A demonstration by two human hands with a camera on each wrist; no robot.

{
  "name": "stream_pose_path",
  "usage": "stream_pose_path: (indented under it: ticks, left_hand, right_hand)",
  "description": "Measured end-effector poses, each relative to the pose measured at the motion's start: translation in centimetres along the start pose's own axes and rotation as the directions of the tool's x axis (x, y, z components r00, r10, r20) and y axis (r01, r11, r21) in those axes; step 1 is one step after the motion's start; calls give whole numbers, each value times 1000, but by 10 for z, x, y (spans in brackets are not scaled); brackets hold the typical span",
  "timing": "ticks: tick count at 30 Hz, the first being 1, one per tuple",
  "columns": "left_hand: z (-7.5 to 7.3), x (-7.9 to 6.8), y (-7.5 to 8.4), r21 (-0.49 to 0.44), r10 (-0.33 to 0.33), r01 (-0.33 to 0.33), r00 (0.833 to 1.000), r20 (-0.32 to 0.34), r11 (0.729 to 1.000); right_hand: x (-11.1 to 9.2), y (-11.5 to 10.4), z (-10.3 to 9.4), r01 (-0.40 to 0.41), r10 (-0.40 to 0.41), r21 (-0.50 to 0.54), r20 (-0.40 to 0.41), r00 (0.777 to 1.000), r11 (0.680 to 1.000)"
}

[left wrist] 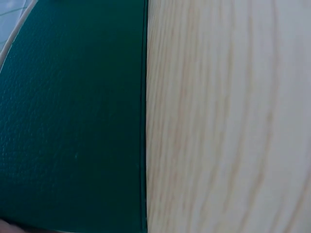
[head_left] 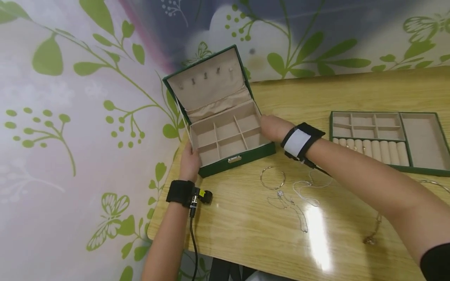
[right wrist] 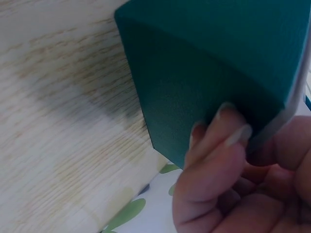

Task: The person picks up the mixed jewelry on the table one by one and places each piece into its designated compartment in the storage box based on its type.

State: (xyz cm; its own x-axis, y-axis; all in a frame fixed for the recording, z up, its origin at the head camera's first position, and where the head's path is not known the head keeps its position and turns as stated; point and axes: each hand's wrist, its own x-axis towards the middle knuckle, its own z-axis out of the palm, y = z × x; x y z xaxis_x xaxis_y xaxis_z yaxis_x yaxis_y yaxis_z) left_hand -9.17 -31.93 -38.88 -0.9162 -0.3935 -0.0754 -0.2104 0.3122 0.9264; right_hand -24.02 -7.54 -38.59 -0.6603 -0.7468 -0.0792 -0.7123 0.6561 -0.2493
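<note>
A green jewelry box [head_left: 239,159] stands at the table's left end, its lid [head_left: 211,80] raised. Beige dividers split the inside into several compartments with nothing in them. My left hand [head_left: 190,166] grips the box's left wall; in the left wrist view the green side [left wrist: 77,116] fills half the picture, with only a sliver of the hand at the corner. On the opposite side, my right hand [head_left: 275,128] holds the right wall. The right wrist view shows its fingers [right wrist: 214,160] curled against the outer face, the thumb at the rim.
A green-edged jewelry tray [head_left: 422,170] with ring rolls and several rings [head_left: 356,148] lies to the right. A bangle [head_left: 261,183], a pendant necklace [head_left: 280,193], a silver chain [head_left: 309,201] and a gold-toned chain [head_left: 370,239] lie in front. Patterned walls border the table's left and back.
</note>
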Motion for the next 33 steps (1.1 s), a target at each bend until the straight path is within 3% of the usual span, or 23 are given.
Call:
stream_pose_path:
  ticks: [2, 6, 10, 22, 33]
  left_hand:
    - [2, -1, 2, 5, 13, -13, 1000, 5, 1000]
    - [8, 0, 4, 16, 34, -34, 999, 15, 999]
    - [20, 3, 6, 1, 33, -33, 999, 32, 999]
    - [62, 12, 21, 38, 55, -58, 995, 79, 998]
    - [82, 12, 28, 27, 74, -79, 988, 135, 997]
  right_hand:
    - [5, 4, 5, -30, 29, 20, 21, 999, 999]
    - [-21, -17, -29, -91, 85, 72, 88, 992, 993]
    - [-39, -13, -39, -98, 90, 105, 82, 993, 990]
    - [-74, 19, -45, -176, 170, 183, 48, 984, 967]
    - [-97, 32, -44, -212, 205, 208, 54, 977, 955]
